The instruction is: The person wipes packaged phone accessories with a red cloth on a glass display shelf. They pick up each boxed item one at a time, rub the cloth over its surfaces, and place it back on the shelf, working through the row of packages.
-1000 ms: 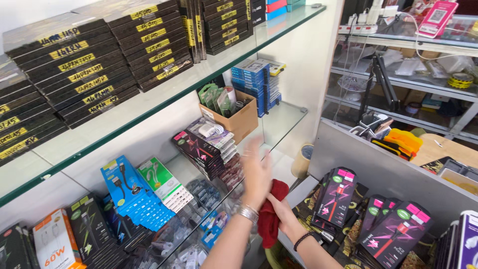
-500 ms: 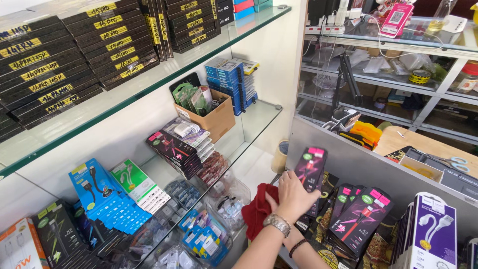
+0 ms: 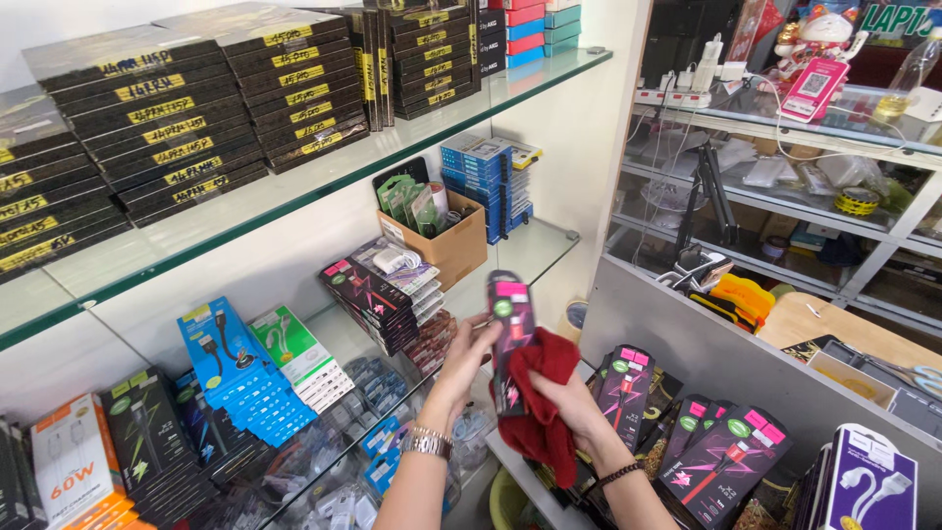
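I hold a black and pink cable package (image 3: 510, 329) upright in front of me. My left hand (image 3: 464, 361), with a metal watch on the wrist, grips its left edge. My right hand (image 3: 569, 404) holds a red cloth (image 3: 543, 402) pressed against the lower part of the package. Rows of matching black and pink packages (image 3: 687, 432) stand in the display to my right, just beyond my right hand.
Glass shelves (image 3: 530, 245) on the left carry stacked black boxes (image 3: 186, 118), blue packages (image 3: 231, 368), a cardboard box (image 3: 446, 245) and black-pink packs (image 3: 368, 294). A grey counter (image 3: 687, 334) and glass display shelves (image 3: 785, 196) stand on the right.
My left hand came off the shelf, reached right to the display and lifted one black and pink package out. Now both hands hold it, with the red cloth against it.
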`<state>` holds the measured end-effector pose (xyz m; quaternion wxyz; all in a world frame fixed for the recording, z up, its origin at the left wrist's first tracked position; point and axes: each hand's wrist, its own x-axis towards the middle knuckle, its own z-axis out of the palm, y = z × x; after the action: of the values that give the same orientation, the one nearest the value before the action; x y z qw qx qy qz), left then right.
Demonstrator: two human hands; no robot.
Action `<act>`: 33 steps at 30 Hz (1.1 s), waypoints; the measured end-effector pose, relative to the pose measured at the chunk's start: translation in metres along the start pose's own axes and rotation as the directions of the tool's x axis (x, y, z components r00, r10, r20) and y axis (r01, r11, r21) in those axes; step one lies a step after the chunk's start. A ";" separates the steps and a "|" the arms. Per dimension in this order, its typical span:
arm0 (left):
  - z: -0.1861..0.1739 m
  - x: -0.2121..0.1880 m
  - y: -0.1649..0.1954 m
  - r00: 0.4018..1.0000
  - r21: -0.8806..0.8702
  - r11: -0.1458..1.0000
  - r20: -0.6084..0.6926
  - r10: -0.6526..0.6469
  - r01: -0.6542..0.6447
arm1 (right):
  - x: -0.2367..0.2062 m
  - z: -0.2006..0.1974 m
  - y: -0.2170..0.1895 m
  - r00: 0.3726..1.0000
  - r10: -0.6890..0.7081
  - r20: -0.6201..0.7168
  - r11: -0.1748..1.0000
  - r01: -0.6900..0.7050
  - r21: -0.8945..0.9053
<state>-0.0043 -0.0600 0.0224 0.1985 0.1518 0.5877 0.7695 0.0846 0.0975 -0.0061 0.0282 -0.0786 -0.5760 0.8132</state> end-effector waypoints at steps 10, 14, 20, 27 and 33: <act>0.019 -0.007 -0.033 0.983 -0.191 0.979 -0.182 0.033 -0.069 | 0.005 0.048 -0.008 0.691 -0.711 -0.130 0.530 0.405 -0.745; 0.026 -0.026 -0.049 0.992 -0.161 0.986 -0.110 -0.057 0.039 | 0.038 0.024 -0.035 0.858 -0.350 -0.375 0.854 0.128 -0.504; 0.020 -0.036 -0.037 0.827 0.564 0.697 -0.043 0.561 -0.443 | 0.039 0.027 -0.040 0.986 -0.167 0.028 0.972 0.169 -0.161; 0.022 -0.053 0.008 0.804 0.651 0.598 0.030 0.594 -0.467 | 0.058 0.004 -0.055 0.983 0.035 0.180 0.995 -0.050 0.081; 0.028 -0.056 0.015 0.813 0.584 0.678 -0.053 0.580 -0.446 | 0.091 -0.003 -0.036 0.984 0.078 0.159 0.963 -0.116 0.245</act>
<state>0.0555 -0.0669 0.0444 -0.1495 0.2700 0.7337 0.6054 -0.0063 0.1250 0.0184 -0.0446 -0.0420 -0.4634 0.8840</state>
